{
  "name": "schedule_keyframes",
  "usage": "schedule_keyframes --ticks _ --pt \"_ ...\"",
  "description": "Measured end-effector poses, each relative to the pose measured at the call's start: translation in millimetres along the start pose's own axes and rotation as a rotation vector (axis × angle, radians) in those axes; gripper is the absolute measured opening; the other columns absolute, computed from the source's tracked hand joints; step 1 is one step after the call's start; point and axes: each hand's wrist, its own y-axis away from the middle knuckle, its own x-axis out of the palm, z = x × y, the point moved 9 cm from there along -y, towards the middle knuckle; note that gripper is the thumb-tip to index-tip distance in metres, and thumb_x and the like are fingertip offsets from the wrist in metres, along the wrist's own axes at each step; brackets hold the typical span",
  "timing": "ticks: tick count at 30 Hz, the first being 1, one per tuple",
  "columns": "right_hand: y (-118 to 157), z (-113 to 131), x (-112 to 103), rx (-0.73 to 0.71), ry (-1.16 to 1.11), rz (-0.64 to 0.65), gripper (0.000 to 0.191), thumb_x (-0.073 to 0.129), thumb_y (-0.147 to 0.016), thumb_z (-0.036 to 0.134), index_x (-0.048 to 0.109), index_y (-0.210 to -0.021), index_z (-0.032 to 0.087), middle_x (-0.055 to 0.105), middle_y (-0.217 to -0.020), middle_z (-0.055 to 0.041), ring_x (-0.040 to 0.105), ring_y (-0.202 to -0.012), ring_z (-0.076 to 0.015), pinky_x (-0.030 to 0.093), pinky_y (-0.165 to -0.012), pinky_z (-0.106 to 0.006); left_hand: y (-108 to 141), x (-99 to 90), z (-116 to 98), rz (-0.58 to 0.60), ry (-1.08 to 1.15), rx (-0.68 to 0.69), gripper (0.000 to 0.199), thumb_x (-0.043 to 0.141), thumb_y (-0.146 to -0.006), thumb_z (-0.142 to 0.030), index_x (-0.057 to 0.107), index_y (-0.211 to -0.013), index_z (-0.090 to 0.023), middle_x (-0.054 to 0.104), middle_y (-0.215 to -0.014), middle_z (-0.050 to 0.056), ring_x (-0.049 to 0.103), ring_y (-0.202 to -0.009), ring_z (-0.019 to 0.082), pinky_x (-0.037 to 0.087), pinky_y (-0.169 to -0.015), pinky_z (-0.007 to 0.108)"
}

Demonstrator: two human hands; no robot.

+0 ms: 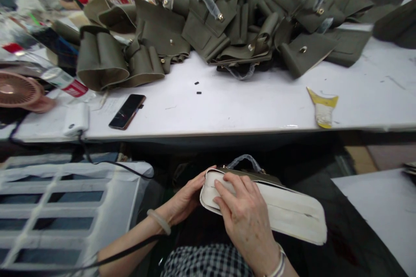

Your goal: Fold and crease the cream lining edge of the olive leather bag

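While both hands (186, 199) (248, 205) touch the bag (295, 214), its inside is hidden.

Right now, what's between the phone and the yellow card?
Two small black pieces and a thread-like scrap on the white table, in the head view.

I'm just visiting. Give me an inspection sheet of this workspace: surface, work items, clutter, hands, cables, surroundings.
Surface: white table, with small black scraps.
Work items: bag, pale side exposed, wrapped handle; green bags heaped on the table.
Clutter: phone, bottle, fan, yellow card.
Hands: left hand holds the bag's end; right hand rests on its pale side.
Cables: black cable from the white box; black cord across the left forearm.
Surroundings: white slatted crate at left.
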Motion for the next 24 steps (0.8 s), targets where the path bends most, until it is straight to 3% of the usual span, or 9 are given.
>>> schedule_keyframes --ticks 5,8,11,14,16,18,20,22,24 --pt "-2 -5 -1 0.102 -0.097 0.031 0.021 0.060 -0.088 0.014 0.062 -0.107 0.023 0.059 -0.115 -0.0050 0.048 -0.100 -0.0256 0.041 -0.087 -0.044 1 0.3 1 -0.012 -0.046 -0.005 0.046 0.051 -0.095 -0.042 0.051 -0.138 -0.024 0.055 -0.141 0.007 0.047 -0.129 0.028 0.036 -0.107 0.039" --pt "-3 -11 -7 0.179 -0.271 0.003 0.031 0.066 -0.079 0.010 0.059 -0.107 0.022 0.061 -0.112 -0.0040 0.050 -0.104 -0.0241 0.041 -0.094 -0.043 2 -4.0 -4 -0.050 -0.168 -0.027 0.048 0.051 -0.094 -0.045 0.052 -0.137 -0.024 0.051 -0.145 0.006 0.042 -0.134 0.029 0.033 -0.112 0.041" --pt "-1 -24 -23 0.250 -0.564 -0.126 0.034 0.063 -0.074 0.006 0.057 -0.104 0.021 0.061 -0.117 -0.0043 0.055 -0.108 -0.0197 0.045 -0.096 -0.036 -1 -15.6 -21 -0.128 -0.484 0.014 0.052 0.056 -0.090 -0.049 0.052 -0.137 -0.027 0.038 -0.154 0.004 0.031 -0.142 0.031 0.027 -0.116 0.045" --pt "15 -49 -51 0.318 -0.801 -0.363 0.021 0.055 -0.081 0.011 0.060 -0.100 0.019 0.061 -0.119 -0.0084 0.060 -0.103 -0.0181 0.052 -0.083 -0.029 -3 -14.3 -55 -0.167 -0.885 0.250 0.046 0.059 -0.088 -0.047 0.056 -0.131 -0.033 0.025 -0.159 0.001 0.025 -0.144 0.033 0.025 -0.117 0.052" --pt "38 -77 -74 0.362 -0.836 -0.542 0.015 0.055 -0.086 0.018 0.063 -0.100 0.019 0.063 -0.114 -0.0096 0.062 -0.100 -0.0193 0.053 -0.081 -0.031 3 4.5 -76 -0.128 -1.167 0.502 0.035 0.058 -0.089 -0.041 0.061 -0.123 -0.034 0.028 -0.157 0.000 0.029 -0.141 0.033 0.028 -0.115 0.054" --pt "71 -117 -94 0.462 -0.774 -0.734 0.018 0.060 -0.088 0.027 0.065 -0.103 0.019 0.065 -0.112 -0.0097 0.063 -0.098 -0.0206 0.052 -0.084 -0.034 12 35.8 -83 -0.021 -1.433 0.750 0.028 0.054 -0.089 -0.031 0.066 -0.114 -0.034 0.042 -0.146 0.002 0.038 -0.134 0.031 0.034 -0.110 0.052" --pt "111 -166 -101 0.688 -0.689 -0.905 0.029 0.066 -0.084 0.038 0.065 -0.105 0.018 0.067 -0.108 -0.0091 0.063 -0.096 -0.0210 0.051 -0.084 -0.034 20 70.2 -78 0.140 -1.620 0.906 0.030 0.050 -0.089 -0.021 0.068 -0.109 -0.033 0.056 -0.130 0.003 0.046 -0.123 0.028 0.040 -0.102 0.045" --pt "140 -208 -83 0.966 -0.674 -0.895 0.042 0.071 -0.076 0.051 0.067 -0.098 0.015 0.069 -0.098 -0.0079 0.063 -0.091 -0.0219 0.051 -0.080 -0.032 22 103.2 -68 0.313 -1.708 0.946 0.034 0.045 -0.090 -0.015 0.067 -0.111 -0.032 0.064 -0.119 0.004 0.052 -0.111 0.024 0.043 -0.093 0.039" --pt "148 -228 -54 1.101 -0.730 -0.785 0.049 0.074 -0.070 0.057 0.069 -0.085 0.011 0.069 -0.080 -0.0071 0.064 -0.078 -0.0231 0.052 -0.069 -0.033 20 135.3 -55 0.487 -1.770 0.917 0.040 0.044 -0.090 -0.013 0.061 -0.121 -0.031 0.064 -0.121 0.004 0.055 -0.108 0.024 0.044 -0.089 0.038"
